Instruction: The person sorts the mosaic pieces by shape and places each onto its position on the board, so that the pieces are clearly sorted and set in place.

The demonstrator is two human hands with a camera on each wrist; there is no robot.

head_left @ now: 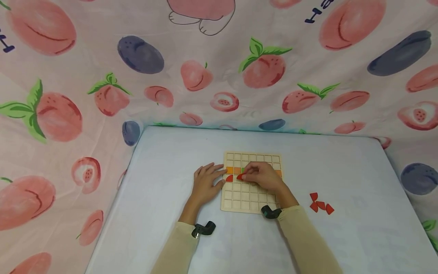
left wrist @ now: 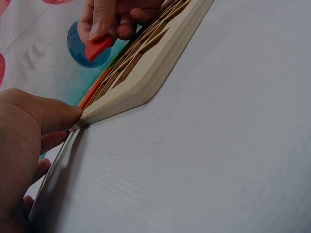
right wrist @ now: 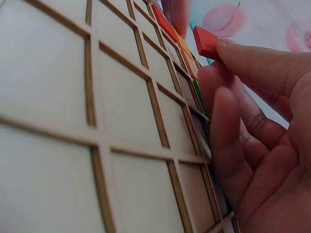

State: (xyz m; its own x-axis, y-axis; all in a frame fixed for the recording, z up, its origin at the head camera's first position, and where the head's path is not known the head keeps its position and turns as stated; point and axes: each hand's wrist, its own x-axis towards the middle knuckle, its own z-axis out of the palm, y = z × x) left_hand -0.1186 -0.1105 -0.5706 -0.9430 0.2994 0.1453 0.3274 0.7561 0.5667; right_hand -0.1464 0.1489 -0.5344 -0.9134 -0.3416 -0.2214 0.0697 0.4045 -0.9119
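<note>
A wooden grid board [head_left: 249,205] lies on the table, with one row holding orange and green pieces and a red quarter-round piece [head_left: 229,178] in the cell below its left end. My right hand [head_left: 265,177] is over the board and pinches another red piece [right wrist: 206,42] between thumb and fingers, held just above the grid. My left hand [head_left: 205,183] rests at the board's left side, fingers spread and fairly straight. In the left wrist view its thumb [left wrist: 58,115] touches the board's edge. Part of the coloured row is hidden behind my right hand.
Several loose red pieces [head_left: 320,205] lie on the white tabletop [head_left: 164,152] to the right of the board. Behind and at the sides hangs a fruit-patterned cloth [head_left: 205,45]. A dark camera sits on each wrist, the right one [head_left: 271,212] over the board's near edge.
</note>
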